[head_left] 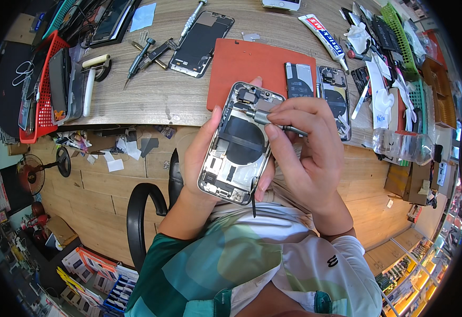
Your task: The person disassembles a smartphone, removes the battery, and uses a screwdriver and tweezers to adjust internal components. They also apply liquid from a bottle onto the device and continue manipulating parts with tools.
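Note:
My left hand (200, 158) grips an opened phone housing (241, 145) above my lap, just off the table's near edge. Its thumb lies along the left side, and fingertips show at the top and right edges. Inside the housing a round black pad sits mid-way, with metal parts and small boards at both ends. My right hand (313, 150) pinches a small silver screwdriver (263, 117) slanting across the housing. Its tip points at the upper left interior; whether it touches a screw is too small to tell. A thin black strip (253, 203) hangs from the housing's lower right.
On the table (162, 103) lie a red mat (241, 58), a battery (299, 79), another opened phone (334, 95), a phone screen (202, 42), another screwdriver (139, 61) and a glue tube (323, 39). A red basket (45, 105) stands left, tools cluttering the right. A black chair arm (138, 222) is below.

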Available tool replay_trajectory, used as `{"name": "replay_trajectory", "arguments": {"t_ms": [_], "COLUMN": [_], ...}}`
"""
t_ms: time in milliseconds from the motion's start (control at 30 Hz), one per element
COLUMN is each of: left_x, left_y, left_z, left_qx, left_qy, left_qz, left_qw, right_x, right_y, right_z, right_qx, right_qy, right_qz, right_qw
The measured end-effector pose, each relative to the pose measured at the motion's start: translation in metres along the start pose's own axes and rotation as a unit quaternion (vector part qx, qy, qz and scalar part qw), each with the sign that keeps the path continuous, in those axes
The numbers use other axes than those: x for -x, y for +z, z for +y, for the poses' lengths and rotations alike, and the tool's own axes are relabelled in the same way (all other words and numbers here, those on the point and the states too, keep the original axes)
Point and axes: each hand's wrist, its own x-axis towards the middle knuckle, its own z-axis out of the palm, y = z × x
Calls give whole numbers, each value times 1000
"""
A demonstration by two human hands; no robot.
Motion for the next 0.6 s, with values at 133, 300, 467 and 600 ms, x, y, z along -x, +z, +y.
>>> {"name": "replay_trajectory", "arguments": {"t_ms": [133, 300, 467, 600], "left_x": [0, 0, 0, 0], "left_y": [-2, -5, -3, -7], "left_z": [0, 0, 0, 1], "left_qx": [-9, -11, -22, -29], "left_qy": [3, 2, 12, 15], "left_qz": [-8, -21, -16, -21], "left_qw": [1000, 1000, 1000, 999], "right_x": [0, 2, 4, 0], "right_y": [0, 2, 0, -4], "right_z": [0, 1, 0, -8], "right_qx": [1, 71, 138, 102], "right_qy": [2, -28, -4, 33], "right_qz": [-2, 15, -16, -49], "right_qw": [1000, 997, 990, 993]}}
